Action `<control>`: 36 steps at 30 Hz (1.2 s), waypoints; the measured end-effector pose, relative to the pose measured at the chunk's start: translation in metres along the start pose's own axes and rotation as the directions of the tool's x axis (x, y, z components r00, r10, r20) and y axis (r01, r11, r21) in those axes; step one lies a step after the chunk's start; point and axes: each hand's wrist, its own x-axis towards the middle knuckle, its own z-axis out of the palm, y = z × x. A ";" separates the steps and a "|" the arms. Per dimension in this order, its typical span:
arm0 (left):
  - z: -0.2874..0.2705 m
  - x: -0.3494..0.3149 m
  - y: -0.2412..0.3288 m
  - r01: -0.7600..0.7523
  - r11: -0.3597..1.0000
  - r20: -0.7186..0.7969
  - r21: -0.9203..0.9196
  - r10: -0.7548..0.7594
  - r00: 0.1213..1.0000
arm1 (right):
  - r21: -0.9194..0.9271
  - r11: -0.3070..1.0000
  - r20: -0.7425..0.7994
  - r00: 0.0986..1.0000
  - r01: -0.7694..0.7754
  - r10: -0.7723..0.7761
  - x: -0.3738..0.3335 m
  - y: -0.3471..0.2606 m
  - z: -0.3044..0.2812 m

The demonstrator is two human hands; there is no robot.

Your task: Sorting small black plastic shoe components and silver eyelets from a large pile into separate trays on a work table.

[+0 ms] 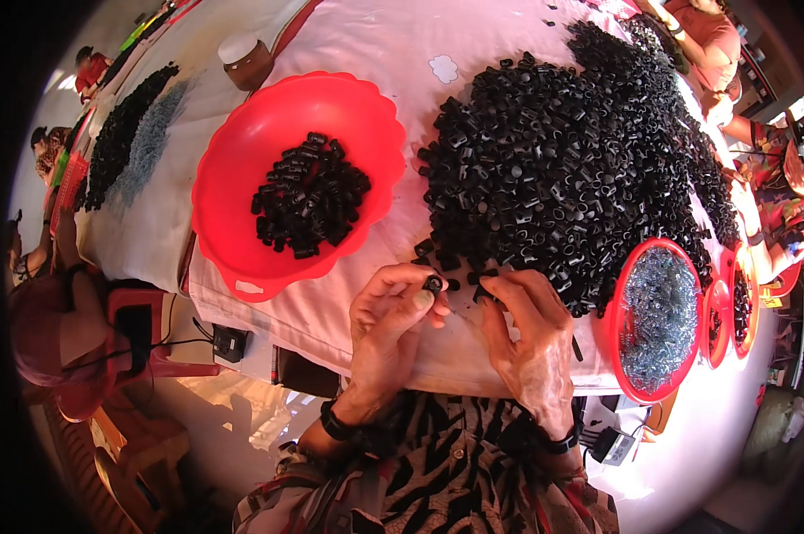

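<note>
My left hand [382, 327] is closed near the table's front edge, pinching a small black plastic part [433, 284] with a round end between thumb and fingers. Just to its right, my right hand [533, 343] has thumb and forefinger bent round another small black part [482, 287], at the near edge of a pile. That large heap of loose black plastic parts [544, 169] spreads over the pink cloth. Left of it stands a red scalloped bowl [228, 178] with a small mound of black pieces [308, 196] that look put together.
A red basket [622, 356] of clear bluish small pieces [658, 320] stands at the right table edge, with smaller baskets beyond. A brown lidded jar [246, 62] is behind the bowl. Other people sit along both sides; a red chair [166, 356] is at left.
</note>
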 end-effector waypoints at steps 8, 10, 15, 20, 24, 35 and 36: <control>0.002 0.002 0.002 0.005 1.000 0.003 0.017 -0.005 1.000 | -0.051 0.971 -0.012 0.973 -0.232 0.232 -0.023 0.003 -0.029; 0.003 0.002 0.001 0.002 0.999 0.002 0.035 -0.002 1.000 | -0.068 0.951 -0.032 0.953 -0.301 0.300 -0.031 0.008 -0.038; 0.002 0.003 -0.001 -0.012 0.999 0.007 0.052 0.012 1.000 | -0.066 0.924 -0.071 0.926 -0.376 0.371 -0.042 0.008 -0.047; 0.001 0.003 0.000 -0.007 0.999 0.007 0.039 0.007 1.000 | -0.079 0.926 -0.069 0.928 -0.370 0.365 -0.040 0.009 -0.044; 0.000 0.003 -0.001 -0.006 0.998 0.024 0.057 0.005 1.000 | -0.182 0.932 -0.058 0.949 -0.315 0.309 -0.031 0.008 -0.034; 0.002 0.004 0.000 0.011 0.998 0.012 0.056 -0.011 1.000 | -0.351 0.928 0.036 0.988 -0.127 0.149 -0.020 0.001 -0.008; 0.002 0.004 0.000 0.010 0.998 0.013 0.056 -0.010 1.000 | -0.292 0.951 0.028 0.993 -0.104 0.118 -0.022 0.003 -0.005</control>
